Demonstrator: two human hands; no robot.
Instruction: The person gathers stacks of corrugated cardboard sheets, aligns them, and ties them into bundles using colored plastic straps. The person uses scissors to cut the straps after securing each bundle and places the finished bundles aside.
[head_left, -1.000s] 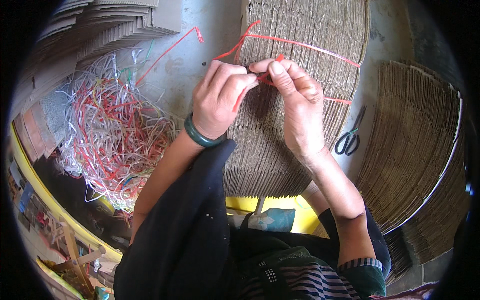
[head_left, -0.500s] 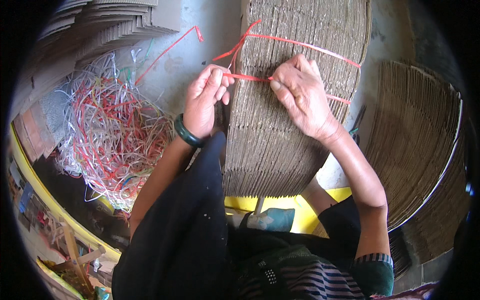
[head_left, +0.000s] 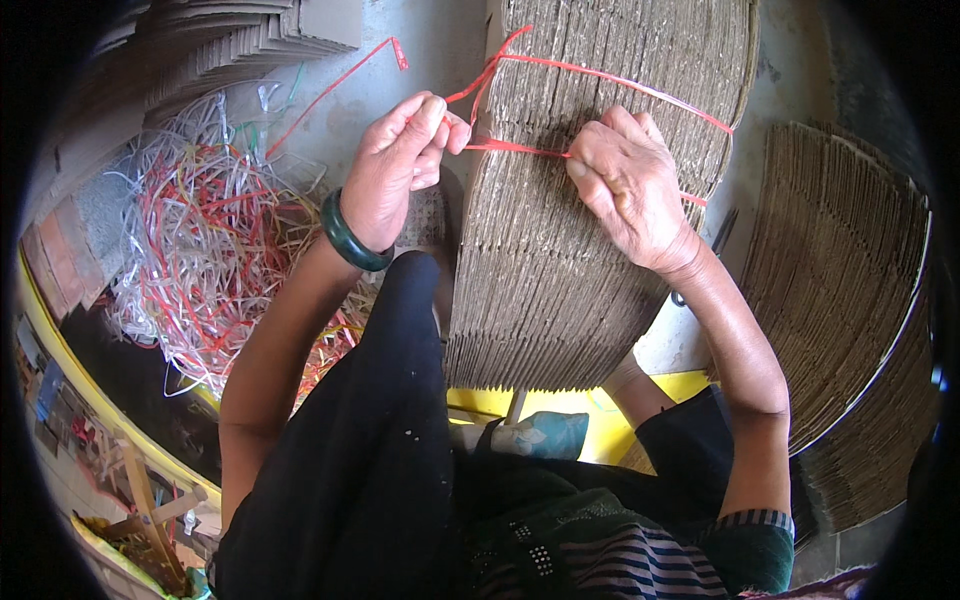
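A long stack of brown corrugated cardboard pieces (head_left: 560, 300) stretches away in front of me, with a red plastic strap (head_left: 640, 87) running across its far part. My left hand (head_left: 400, 160), a dark green bangle on its wrist, is closed just off the stack's left side and pinches red strap. Above the stack my right hand (head_left: 630, 185) is closed on a stretch of strap running left toward the other hand. More red strap emerges to the right of that hand. The fingertips hide how the ends meet.
A tangled heap of red and white plastic straps (head_left: 220, 250) lies on the floor at left, near a yellow-rimmed edge (head_left: 75, 370). Flat cardboard sheets (head_left: 240, 50) are piled at the far left. Another curved cardboard stack (head_left: 840, 270) stands at right.
My left hand has moved slightly left and up, now gripping the strap end lying at the stack's left edge. My right hand has shifted a little right.
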